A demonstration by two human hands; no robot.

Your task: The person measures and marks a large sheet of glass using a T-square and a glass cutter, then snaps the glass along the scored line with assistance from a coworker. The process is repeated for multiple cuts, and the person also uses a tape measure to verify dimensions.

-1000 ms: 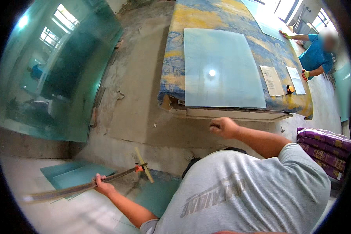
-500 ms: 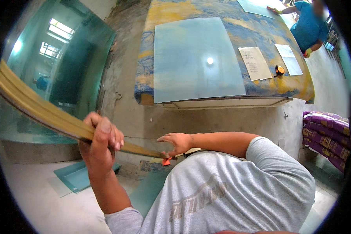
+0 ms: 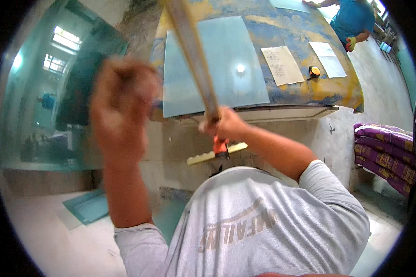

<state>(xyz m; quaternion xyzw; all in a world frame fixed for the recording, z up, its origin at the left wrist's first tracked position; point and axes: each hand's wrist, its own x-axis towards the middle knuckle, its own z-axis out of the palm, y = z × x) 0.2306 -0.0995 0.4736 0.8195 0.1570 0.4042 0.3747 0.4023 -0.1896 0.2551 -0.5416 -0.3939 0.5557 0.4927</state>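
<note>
My right hand (image 3: 225, 124) is closed round the lower end of a long yellowish T-square (image 3: 194, 55). Below my fist are its orange fitting (image 3: 220, 147) and a pale yellow crosspiece (image 3: 199, 159). The long bar rises away from me, over a sheet of glass (image 3: 240, 87) on the table. My left hand (image 3: 124, 101) is raised to the left, apart from the bar. Motion smears its fingers, so I cannot tell their shape.
A blue-and-yellow covered table (image 3: 309, 94) bears two papers (image 3: 282, 67) and an orange tape measure (image 3: 314, 72). Large glass panes (image 3: 37, 115) stand at left. A co-worker in blue (image 3: 353, 21) is at far right, above purple sacks (image 3: 386, 152). Glass pieces (image 3: 90, 207) lie lower left.
My left hand has let go of the bar and come up. The T-square has swung from pointing left to pointing away over the table, with my right hand now gripping its head end.
</note>
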